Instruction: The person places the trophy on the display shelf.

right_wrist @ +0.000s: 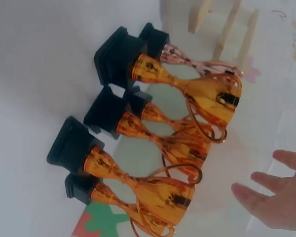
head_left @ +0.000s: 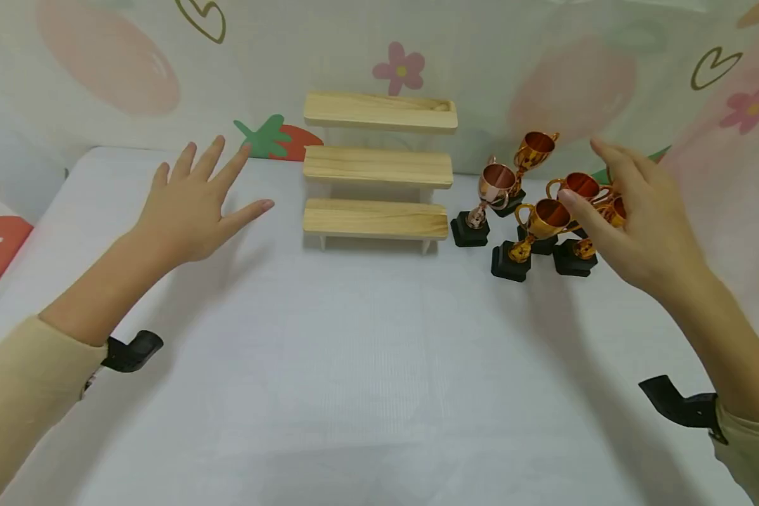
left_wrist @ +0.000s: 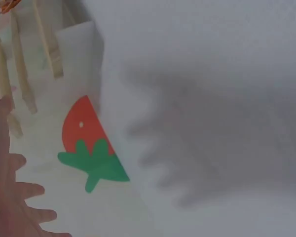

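My left hand (head_left: 186,211) hovers above the white table, left of a three-tier wooden shelf (head_left: 376,219), fingers spread and holding nothing. In the left wrist view only part of that hand (left_wrist: 2,192) shows, at the left edge. My right hand (head_left: 651,218) is held over the right side of a group of several trophy cups, its thumb and fingers apart. A gold trophy (head_left: 547,219) and a rose-gold trophy (head_left: 497,184) stand there on black bases. The right wrist view shows a gap between the right hand (right_wrist: 276,197) and the gold cups (right_wrist: 212,98).
The white tabletop (head_left: 354,351) spreads out in front of the shelf. Behind it hangs a pale backdrop (head_left: 259,77) printed with strawberries, hearts and flowers. The trophies stand close together at the back right, their handles near one another.
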A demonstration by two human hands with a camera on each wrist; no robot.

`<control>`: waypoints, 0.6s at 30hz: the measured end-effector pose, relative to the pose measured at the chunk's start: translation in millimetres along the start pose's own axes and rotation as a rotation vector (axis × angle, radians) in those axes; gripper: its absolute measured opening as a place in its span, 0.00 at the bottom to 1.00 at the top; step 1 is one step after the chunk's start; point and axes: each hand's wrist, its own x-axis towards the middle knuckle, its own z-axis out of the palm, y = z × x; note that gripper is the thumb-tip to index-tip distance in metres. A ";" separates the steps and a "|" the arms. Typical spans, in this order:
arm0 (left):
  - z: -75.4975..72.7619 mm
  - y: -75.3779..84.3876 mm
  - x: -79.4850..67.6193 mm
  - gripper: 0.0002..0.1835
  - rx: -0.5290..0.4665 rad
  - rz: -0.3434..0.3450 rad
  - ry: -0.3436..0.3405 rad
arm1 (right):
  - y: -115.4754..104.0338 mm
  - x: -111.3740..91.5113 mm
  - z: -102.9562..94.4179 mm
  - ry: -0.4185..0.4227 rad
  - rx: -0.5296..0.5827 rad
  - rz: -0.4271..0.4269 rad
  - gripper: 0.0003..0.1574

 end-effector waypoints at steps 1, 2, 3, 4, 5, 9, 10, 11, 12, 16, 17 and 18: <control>2.6 1.9 0.1 0.50 0.001 0.010 0.004 | -0.4 -1.9 1.5 0.014 0.009 -0.002 0.45; 5.3 3.6 0.4 0.50 0.003 0.019 0.009 | -0.8 -3.5 3.0 0.025 0.016 0.000 0.45; 7.9 5.4 0.6 0.49 0.002 0.029 0.015 | -1.2 -4.9 4.7 0.039 0.023 0.008 0.44; 10.3 7.6 0.8 0.49 -0.001 0.039 0.022 | -1.2 -6.0 6.6 0.052 0.030 0.015 0.43; 12.7 9.8 1.0 0.48 -0.006 0.048 0.031 | -1.1 -7.0 8.6 0.066 0.036 0.019 0.42; 21.1 16.9 1.1 0.46 -0.063 0.068 0.044 | 0.7 -10.0 17.4 0.124 0.058 0.019 0.39; 22.8 18.7 1.0 0.46 -0.079 0.069 0.046 | 1.6 -10.8 19.3 0.134 0.064 0.014 0.38; 24.5 19.9 1.2 0.46 -0.099 0.067 0.045 | 2.2 -11.5 21.2 0.142 0.064 0.011 0.38; 26.1 21.2 1.3 0.45 -0.119 0.065 0.043 | 2.8 -12.1 22.9 0.149 0.063 0.009 0.37; 32.0 26.6 1.7 0.44 -0.199 0.054 0.028 | 5.6 -14.4 29.9 0.170 0.066 0.002 0.36; 33.9 27.8 2.0 0.44 -0.223 0.051 0.022 | 6.3 -14.8 31.8 0.173 0.067 0.003 0.36; 35.8 29.1 2.1 0.44 -0.242 0.050 0.016 | 7.2 -15.3 33.8 0.175 0.072 0.005 0.36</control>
